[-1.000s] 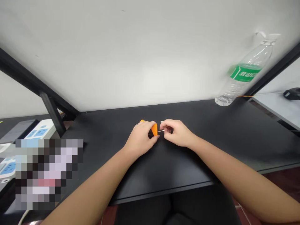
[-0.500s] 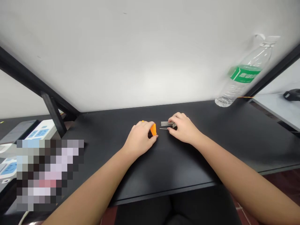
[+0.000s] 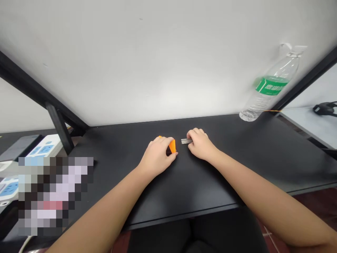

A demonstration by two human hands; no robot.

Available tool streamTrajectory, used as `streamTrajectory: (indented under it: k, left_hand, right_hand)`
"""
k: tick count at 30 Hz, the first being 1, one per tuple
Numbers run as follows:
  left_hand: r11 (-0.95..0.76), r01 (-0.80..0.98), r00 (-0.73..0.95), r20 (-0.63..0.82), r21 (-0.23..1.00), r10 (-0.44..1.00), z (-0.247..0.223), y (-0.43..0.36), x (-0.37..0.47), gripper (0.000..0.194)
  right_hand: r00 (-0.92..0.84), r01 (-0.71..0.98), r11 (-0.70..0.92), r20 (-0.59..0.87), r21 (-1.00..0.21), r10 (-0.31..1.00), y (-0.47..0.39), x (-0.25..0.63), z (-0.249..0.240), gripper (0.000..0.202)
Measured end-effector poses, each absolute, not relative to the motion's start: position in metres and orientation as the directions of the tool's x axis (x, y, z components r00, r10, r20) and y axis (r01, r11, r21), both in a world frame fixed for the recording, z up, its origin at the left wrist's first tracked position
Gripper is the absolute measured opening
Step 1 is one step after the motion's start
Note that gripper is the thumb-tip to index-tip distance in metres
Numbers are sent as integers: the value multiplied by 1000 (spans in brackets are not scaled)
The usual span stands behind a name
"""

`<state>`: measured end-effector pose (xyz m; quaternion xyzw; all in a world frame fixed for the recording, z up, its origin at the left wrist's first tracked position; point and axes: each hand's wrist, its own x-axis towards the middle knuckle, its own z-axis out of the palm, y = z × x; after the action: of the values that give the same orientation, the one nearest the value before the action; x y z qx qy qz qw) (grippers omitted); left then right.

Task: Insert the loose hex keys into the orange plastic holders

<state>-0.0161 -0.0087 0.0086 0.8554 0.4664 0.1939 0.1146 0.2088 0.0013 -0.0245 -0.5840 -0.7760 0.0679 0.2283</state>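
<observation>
My left hand point(image 3: 157, 154) is closed round an orange plastic piece point(image 3: 172, 146), resting low over the black table. Most of that piece hides under my palm, so its full shape is not visible. To its right, several silver hex keys point(image 3: 185, 141) lie side by side with their straight ends pointing left. My right hand point(image 3: 200, 143) grips them from the right, thumb on the near side and fingers on the far side, covering their bent ends. A small gap separates the tips of the keys from the orange piece.
The black tabletop point(image 3: 200, 186) meets a pale wall point(image 3: 168, 70). A clear bottle with a green label point(image 3: 272, 85) stands at the back right. White power strips point(image 3: 43, 149) and a blurred-out patch point(image 3: 63, 189) are on the left. Dark frame bars point(image 3: 59, 128) rise at both sides.
My right hand has closed in on the hex keys; the one that lay apart on the near side is now gathered with the others. My left hand has stayed in place.
</observation>
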Motion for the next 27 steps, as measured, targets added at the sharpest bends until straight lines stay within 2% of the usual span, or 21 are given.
streamTrajectory:
  k: [3,5,8,11,16,22,27]
  left_hand:
    - [-554,731,498,245,398,832,10,-10,-15,18]
    - [-563,712,503,255,418,826,11,-10,-14,18]
    - [-579,684,518,264,443,814,11,-11,-13,17]
    - [-592,667,537,259,452,803,11,-12,-12,15]
    - [-594,666,542,255,451,801,11,-12,-13,14]
    - [-586,647,557,223,487,800,10,-13,-13,14]
    - [-627,656,592,230,421,773,9,-10,-16,18]
  right_hand:
    - [-296,729,456,365,-510,883,-8,205,-15,20]
    - [-363,580,517,369,-630,856,-15,200,-8,17]
    - [-397,437,470,305,-767,866,-22,193,-4,11]
    - [-389,362,396,249,-844,887,-23,189,-6,12]
    - [-394,246,295,182,-923,901,-19,191,-13,11]
    - [-458,161,228,132,-960,879,-18,196,-12,7]
    - [-480,216,263,133,-940,867,-18,199,-7,10]
